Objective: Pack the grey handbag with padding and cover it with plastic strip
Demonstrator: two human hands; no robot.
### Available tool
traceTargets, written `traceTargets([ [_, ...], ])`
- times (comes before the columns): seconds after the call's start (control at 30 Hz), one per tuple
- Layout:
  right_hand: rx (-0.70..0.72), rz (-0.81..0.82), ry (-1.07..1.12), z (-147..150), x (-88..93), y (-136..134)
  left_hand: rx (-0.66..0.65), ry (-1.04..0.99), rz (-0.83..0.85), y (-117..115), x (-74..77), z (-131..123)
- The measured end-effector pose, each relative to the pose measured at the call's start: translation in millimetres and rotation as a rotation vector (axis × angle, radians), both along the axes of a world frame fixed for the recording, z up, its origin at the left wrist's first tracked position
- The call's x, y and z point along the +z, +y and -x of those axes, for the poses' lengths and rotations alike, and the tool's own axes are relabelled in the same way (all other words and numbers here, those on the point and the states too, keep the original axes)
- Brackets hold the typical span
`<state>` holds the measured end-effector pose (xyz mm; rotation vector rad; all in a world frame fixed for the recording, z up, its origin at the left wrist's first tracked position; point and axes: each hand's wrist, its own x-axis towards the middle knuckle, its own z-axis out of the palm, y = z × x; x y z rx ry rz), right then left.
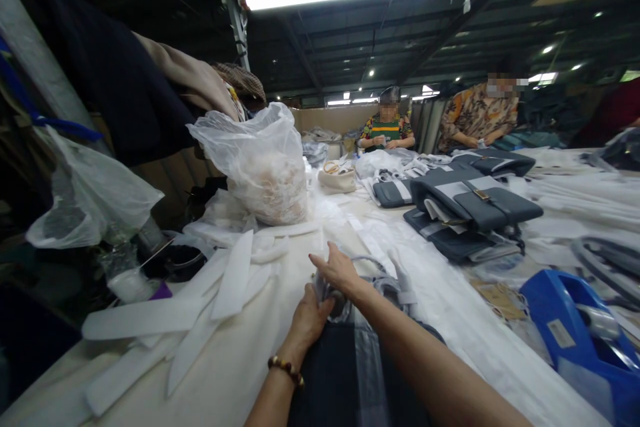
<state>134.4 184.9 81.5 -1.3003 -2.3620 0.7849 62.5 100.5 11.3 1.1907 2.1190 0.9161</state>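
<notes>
A dark blue-grey bag (pixel 327 373) lies on the table right in front of me, with a strip of clear plastic (pixel 370 373) down its middle. At the bag's far end, my left hand (pixel 311 317) is closed on a grey wrapped strap (pixel 323 288). My right hand (pixel 337 270) reaches across from the right, just above the left hand, its index finger and thumb apart. The underside of the right hand is hidden, so any contact with the strap cannot be made out. More grey wrapped straps (pixel 400 290) lie to the right of it.
White foam pieces (pixel 235 280) lie on the left. Behind them stands a filled clear plastic bag (pixel 273 180). Stacked dark bags (pixel 480 203) and a blue tape dispenser (pixel 550 320) are on the right. Two people (pixel 387 127) work across the table. A small cloth pouch (pixel 336 180) sits midway.
</notes>
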Motion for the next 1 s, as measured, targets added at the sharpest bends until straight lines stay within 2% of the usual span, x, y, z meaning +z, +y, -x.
traceTargets([
  [0.1, -0.033, -0.083, 0.135, -62, -5.6, -7, 0.022, 0.032, -0.054, -15, 6.6, 1],
  [0.17, -0.142, -0.138, 0.197, -114, -22.9, -14, 0.045, 0.027, -0.072, -28, 8.1, 5],
  [0.2, -0.247, -0.154, 0.286, -138, -34.9, -18, 0.052, 0.010, -0.064, -34, 7.6, 8],
  [0.27, -0.413, -0.050, 0.336, -176, -61.0, -27, 0.031, -0.057, -0.056, -45, 4.7, 11],
  [0.33, -0.437, 0.127, 0.342, -196, -83.0, -36, -0.014, -0.164, -0.103, -54, -0.3, 11],
  [0.43, -0.335, 0.268, 0.380, -207, -98.8, -50, -0.046, -0.319, -0.183, -69, -14.0, 7],
  [0.53, -0.185, 0.244, 0.386, -219, -105.4, -61, -0.017, -0.279, -0.174, -94, -33.9, 0],
  [0.6, -0.078, 0.156, 0.412, -230, -112.9, -66, 0.076, -0.141, -0.158, -112, -41.0, -6],
  [0.63, -0.036, 0.110, 0.433, -234, -117.5, -67, 0.133, -0.033, -0.178, -118, -39.5, -11],
  [0.7, -0.028, 0.058, 0.451, -238, -126.1, -70, 0.168, 0.243, -0.312, -120, -23.8, -23],
  [0.73, -0.058, 0.057, 0.437, -238, -129.5, -71, 0.122, 0.380, -0.406, -115, -10.5, -30],
  [0.8, -0.122, 0.063, 0.387, -236, -134.9, -70, -0.078, 0.547, -0.520, -89, 19.9, -45],
  [0.87, -0.123, 0.062, 0.337, -235, -141.1, -66, -0.193, 0.600, -0.356, -51, 44.6, -57],
  [0.93, -0.093, 0.004, 0.328, -235, -150.1, -62, -0.215, 0.614, -0.272, -8, 55.0, -63],
  [1.0, -0.089, -0.060, 0.338, -234, -161.2, -60, -0.246, 0.614, -0.200, 29, 51.2, -64],
])
